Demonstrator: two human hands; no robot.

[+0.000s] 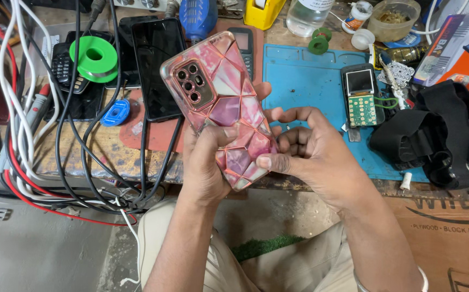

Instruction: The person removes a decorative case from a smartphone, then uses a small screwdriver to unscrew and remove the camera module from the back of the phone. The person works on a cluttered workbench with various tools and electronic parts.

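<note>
Item: phone (218,103) in pink faceted case, back side up, camera cluster toward the far end. Held in air above the near edge of the bench (99,151), not resting on anything.

Long axis: runs from near-right (bottom end, by my hands) to far-left (camera end), tilted up and away from me. Bottom end sits between both hands; camera end sticks out free over the bench.

L hand (204,162): closed round the phone's lower half from the left edge, thumb across the back. Grasping phone.

R hand (304,148): at the lower right edge, thumb pressed on the case's side near the bottom corner, fingers curled behind. Also gripping phone. Both hands about equally near; R works the edge, L carries the weight, as I judge it.

Nearby on bench, w/ positions:
- Black phone (156,67), screen up, just beyond the pink one, toward far-left.
- Green spool (94,57), far-left, on another dark handset.
- Blue mat (304,81), right of centre; small opened handset w/ green board (361,94) on it.
- Black strap bundle (434,135), right edge.
- Cables (40,146), white/black/red, hanging over left near edge.
- Cardboard box (450,227) below near-right edge.
</note>
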